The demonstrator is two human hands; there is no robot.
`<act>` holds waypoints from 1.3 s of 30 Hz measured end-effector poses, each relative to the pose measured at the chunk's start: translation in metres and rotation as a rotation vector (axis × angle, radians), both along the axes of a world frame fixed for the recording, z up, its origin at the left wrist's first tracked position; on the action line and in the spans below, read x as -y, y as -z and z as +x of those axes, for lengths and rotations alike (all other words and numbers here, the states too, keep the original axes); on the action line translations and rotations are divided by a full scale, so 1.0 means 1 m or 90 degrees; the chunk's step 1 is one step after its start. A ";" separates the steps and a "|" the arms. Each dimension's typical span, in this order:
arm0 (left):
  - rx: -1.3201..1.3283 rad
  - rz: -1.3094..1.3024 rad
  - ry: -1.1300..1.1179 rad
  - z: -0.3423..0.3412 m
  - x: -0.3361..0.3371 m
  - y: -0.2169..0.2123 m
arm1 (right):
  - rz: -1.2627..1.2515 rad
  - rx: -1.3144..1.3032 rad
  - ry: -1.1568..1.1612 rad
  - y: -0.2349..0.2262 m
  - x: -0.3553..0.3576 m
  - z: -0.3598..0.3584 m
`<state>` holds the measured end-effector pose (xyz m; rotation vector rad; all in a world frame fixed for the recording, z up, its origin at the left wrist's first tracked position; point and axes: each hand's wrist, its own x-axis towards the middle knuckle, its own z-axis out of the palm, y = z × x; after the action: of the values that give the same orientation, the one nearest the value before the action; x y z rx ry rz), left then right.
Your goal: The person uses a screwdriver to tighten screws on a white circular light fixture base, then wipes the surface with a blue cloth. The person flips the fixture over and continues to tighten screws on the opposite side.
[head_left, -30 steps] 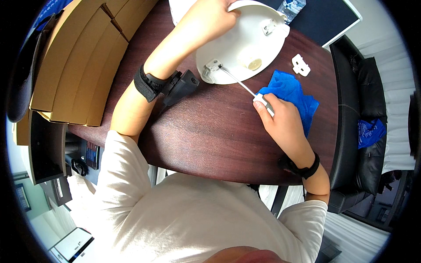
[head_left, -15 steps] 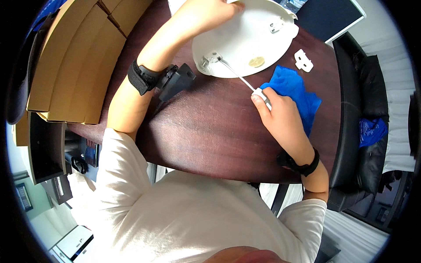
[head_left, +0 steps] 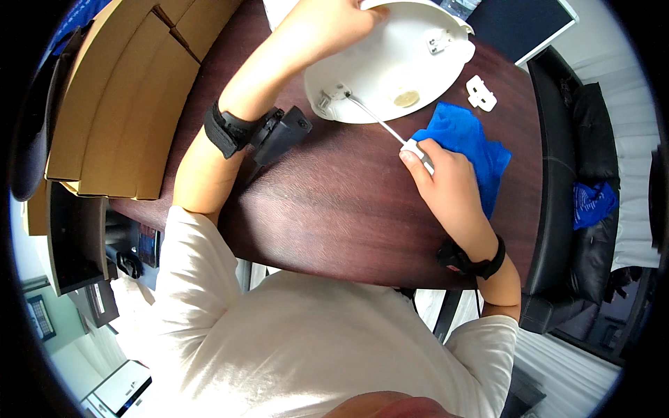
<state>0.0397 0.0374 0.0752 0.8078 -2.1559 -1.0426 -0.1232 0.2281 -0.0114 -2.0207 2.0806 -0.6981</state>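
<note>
A white, curved, oval shell (head_left: 387, 73) lies with its hollow side up at the table's far edge. Small fittings sit on its inner wall, along with a round yellowish patch. My left hand (head_left: 334, 24) is closed on the shell's far rim, some fingertips hidden behind it. In my right hand (head_left: 446, 174) is a screwdriver (head_left: 391, 131) with a white and grey handle, gripped between thumb and fingers. Its long thin shaft points up and left, the tip at the fitting (head_left: 336, 93) on the shell's left side. A blue cloth (head_left: 463, 139) lies beside and partly under my right hand.
A small white bracket (head_left: 481, 94) rests on the brown table (head_left: 334, 209) right of the shell. Cardboard boxes (head_left: 118, 104) stand at the left. A dark panel with a pale frame (head_left: 523, 28) is at the far right, near a clear bottle (head_left: 460, 7). A black sofa (head_left: 557, 209) borders the right side.
Very little differs. Both hands keep their grips, and the screwdriver tip stays at the same fitting. The view has shifted slightly.
</note>
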 end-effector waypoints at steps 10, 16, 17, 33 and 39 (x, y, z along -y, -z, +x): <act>0.028 -0.069 -0.045 0.000 0.003 0.000 | 0.010 -0.088 -0.013 -0.002 0.005 0.001; 0.005 -0.023 -0.040 0.000 0.002 -0.001 | 0.079 0.039 0.002 0.000 0.006 0.002; 0.002 -0.008 -0.047 -0.001 0.003 -0.001 | 0.087 0.063 0.002 0.001 0.007 0.003; 0.023 0.002 -0.056 0.000 0.005 -0.003 | 0.430 0.725 0.083 0.013 0.009 0.010; 0.018 -0.004 -0.008 0.009 0.018 -0.001 | 0.556 1.063 0.059 0.015 0.007 0.003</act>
<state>0.0482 0.0198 0.0766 0.8364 -2.1742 -1.0238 -0.1204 0.2209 -0.0260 -0.3703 1.0028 -0.7831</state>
